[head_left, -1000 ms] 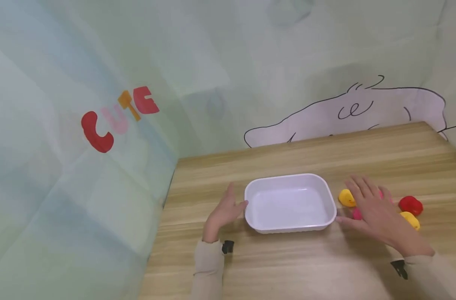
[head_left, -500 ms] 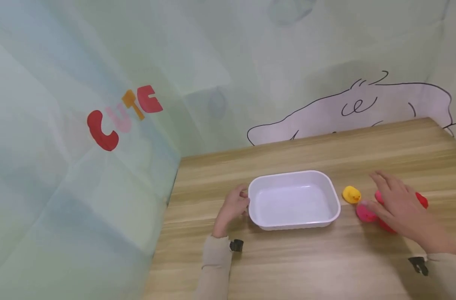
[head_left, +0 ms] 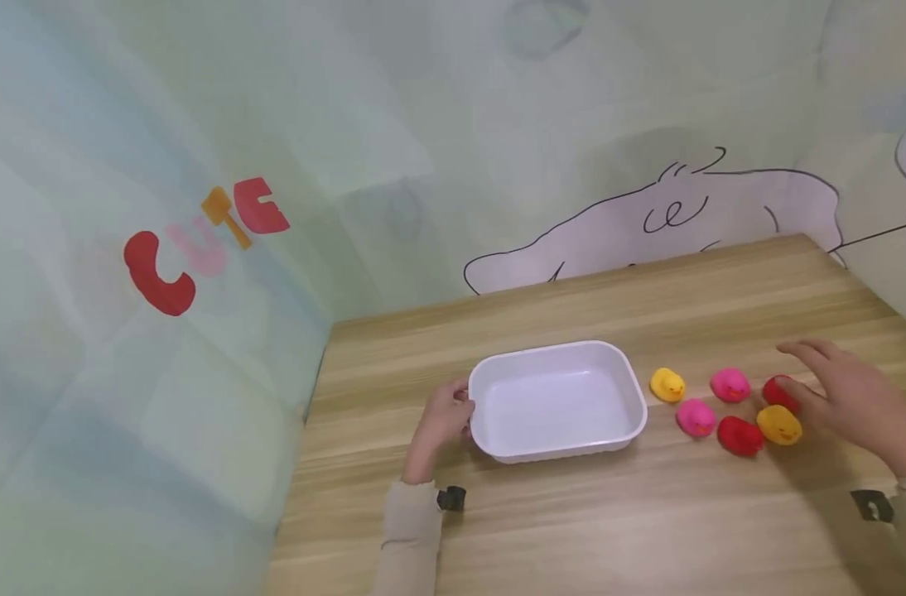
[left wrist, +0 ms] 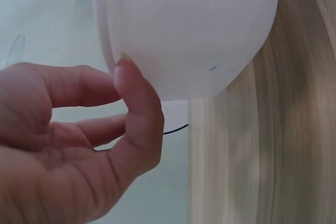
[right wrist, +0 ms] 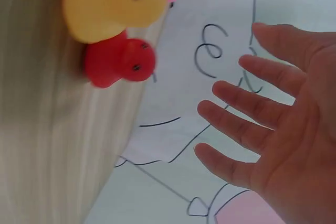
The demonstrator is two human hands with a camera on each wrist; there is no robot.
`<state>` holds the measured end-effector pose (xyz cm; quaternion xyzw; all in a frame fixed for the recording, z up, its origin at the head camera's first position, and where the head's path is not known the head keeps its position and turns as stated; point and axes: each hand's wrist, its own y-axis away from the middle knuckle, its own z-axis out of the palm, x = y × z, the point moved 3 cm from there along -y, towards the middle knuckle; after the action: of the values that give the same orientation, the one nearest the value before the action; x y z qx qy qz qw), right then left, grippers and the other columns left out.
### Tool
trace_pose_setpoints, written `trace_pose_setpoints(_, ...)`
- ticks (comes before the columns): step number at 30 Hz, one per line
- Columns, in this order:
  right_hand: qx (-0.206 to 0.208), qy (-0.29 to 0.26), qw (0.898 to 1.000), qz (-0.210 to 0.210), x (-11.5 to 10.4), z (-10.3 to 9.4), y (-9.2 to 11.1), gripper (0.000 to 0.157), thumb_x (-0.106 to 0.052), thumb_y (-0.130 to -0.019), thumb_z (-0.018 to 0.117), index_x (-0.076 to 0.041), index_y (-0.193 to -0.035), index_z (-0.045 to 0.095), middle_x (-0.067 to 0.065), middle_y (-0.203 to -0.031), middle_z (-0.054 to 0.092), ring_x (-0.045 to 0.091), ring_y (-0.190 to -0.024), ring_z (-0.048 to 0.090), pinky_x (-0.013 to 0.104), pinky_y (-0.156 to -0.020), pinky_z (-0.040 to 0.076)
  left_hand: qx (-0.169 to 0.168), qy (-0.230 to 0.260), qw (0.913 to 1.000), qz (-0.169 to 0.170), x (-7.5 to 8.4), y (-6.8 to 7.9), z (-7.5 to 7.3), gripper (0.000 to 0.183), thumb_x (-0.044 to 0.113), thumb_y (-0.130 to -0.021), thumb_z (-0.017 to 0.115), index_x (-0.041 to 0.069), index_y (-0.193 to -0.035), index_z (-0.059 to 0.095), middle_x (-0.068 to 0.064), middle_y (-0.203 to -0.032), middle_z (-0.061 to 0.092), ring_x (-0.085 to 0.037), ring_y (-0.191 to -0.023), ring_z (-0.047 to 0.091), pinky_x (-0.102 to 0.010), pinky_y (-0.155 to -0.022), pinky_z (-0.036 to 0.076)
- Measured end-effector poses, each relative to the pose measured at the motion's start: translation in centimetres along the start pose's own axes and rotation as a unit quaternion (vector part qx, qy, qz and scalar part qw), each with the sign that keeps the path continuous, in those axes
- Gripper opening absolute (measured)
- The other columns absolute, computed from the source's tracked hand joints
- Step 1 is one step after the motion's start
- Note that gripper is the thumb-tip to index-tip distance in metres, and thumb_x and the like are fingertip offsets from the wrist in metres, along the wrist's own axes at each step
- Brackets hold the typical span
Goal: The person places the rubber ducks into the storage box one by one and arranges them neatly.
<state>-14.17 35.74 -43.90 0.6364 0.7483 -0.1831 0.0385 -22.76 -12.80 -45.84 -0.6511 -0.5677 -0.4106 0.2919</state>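
Note:
A white rectangular tub (head_left: pixel 557 406) stands on the wooden table. At its left end my left hand (head_left: pixel 443 420) pinches the rim; in the left wrist view that hand's fingers (left wrist: pixel 139 111) are bent at the edge of the tub. To the right of the tub lie several rubber ducks: a yellow duck (head_left: pixel 667 385), a pink duck (head_left: pixel 696 418), another pink duck (head_left: pixel 730 385), a red duck (head_left: pixel 739 436), an orange-yellow duck (head_left: pixel 779 425) and a red duck (right wrist: pixel 121 61) partly covered in the head view. My right hand (head_left: pixel 859 401) hovers beside these last two, fingers spread and holding nothing.
The wooden table (head_left: pixel 572 530) reaches back to a pale wall covering (head_left: pixel 423 124) with a line-drawn animal. Another covered wall borders its left side, bearing coloured letters (head_left: pixel 158 273). Dark straps sit at both wrists.
My right hand has moved right, off the ducks, which show more fully. The left hand's fingers have curled onto the tub's rim. The head view has shifted slightly.

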Motion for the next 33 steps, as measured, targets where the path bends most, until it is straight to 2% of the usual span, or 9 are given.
trace_pose_setpoints(5,-0.078,0.003,0.997,0.023,1.3,0.6,-0.6,0.045,-0.007,-0.088,0.073,0.011,-0.124,0.053,0.045,-0.119,0.048,0.062,-0.102,0.051,0.076,-0.081,0.046,0.01,-0.003,0.9999,-0.002,0.2,0.2,-0.7,0.041,-0.008,-0.086,0.051,-0.012,-0.126,0.062,-0.017,-0.093,0.058,-0.014,-0.058,0.055,-0.032,-0.051,0.058)
trace_pose_setpoints(8,-0.104,-0.002,0.994,0.025,1.9,1.0,-0.8,0.047,-0.007,-0.087,0.073,0.013,-0.125,0.053,0.047,-0.121,0.048,0.063,-0.104,0.05,0.077,-0.083,0.045,0.016,-0.003,0.9998,-0.009,0.4,0.2,-0.9,0.042,-0.007,-0.086,0.05,-0.011,-0.127,0.062,-0.017,-0.094,0.059,-0.015,-0.057,0.056,-0.032,-0.05,0.057)
trace_pose_setpoints(13,-0.106,-0.034,0.994,-0.007,2.2,1.8,-1.4,0.048,-0.003,-0.084,0.075,0.013,-0.125,0.055,0.044,-0.123,0.052,0.062,-0.108,0.051,0.075,-0.086,0.046,0.025,-0.005,0.9996,-0.014,0.5,0.2,-1.2,0.042,-0.006,-0.085,0.049,-0.012,-0.125,0.062,-0.014,-0.088,0.059,-0.015,-0.054,0.055,-0.032,-0.048,0.055)
trace_pose_setpoints(20,-0.136,-0.044,0.99,0.004,2.3,3.1,-1.7,0.05,0.004,-0.082,0.075,0.019,-0.124,0.053,0.044,-0.122,0.053,0.061,-0.108,0.052,0.073,-0.088,0.047,0.026,-0.009,0.9995,-0.014,0.4,0.5,-1.3,0.042,-0.006,-0.085,0.048,-0.012,-0.124,0.063,-0.017,-0.089,0.062,-0.014,-0.053,0.056,-0.035,-0.049,0.057)
trace_pose_setpoints(28,-0.134,-0.064,0.989,0.014,3.4,3.7,-1.2,0.047,0.004,-0.082,0.075,0.023,-0.119,0.053,0.042,-0.11,0.057,0.054,-0.093,0.058,0.065,-0.078,0.055,0.017,-0.019,0.9996,-0.009,0.7,0.6,-0.5,0.038,-0.006,-0.085,0.05,-0.013,-0.12,0.064,-0.017,-0.088,0.062,-0.017,-0.06,0.06,-0.036,-0.052,0.06)
trace_pose_setpoints(33,-0.116,-0.066,0.991,-0.004,3.8,3.3,-0.9,0.048,0.003,-0.082,0.076,0.022,-0.119,0.05,0.043,-0.104,0.058,0.052,-0.086,0.062,0.061,-0.072,0.057,0.014,-0.016,0.9997,-0.009,0.7,0.4,0.1,0.036,-0.006,-0.085,0.05,-0.013,-0.117,0.065,-0.014,-0.083,0.061,-0.016,-0.056,0.057,-0.034,-0.05,0.059)
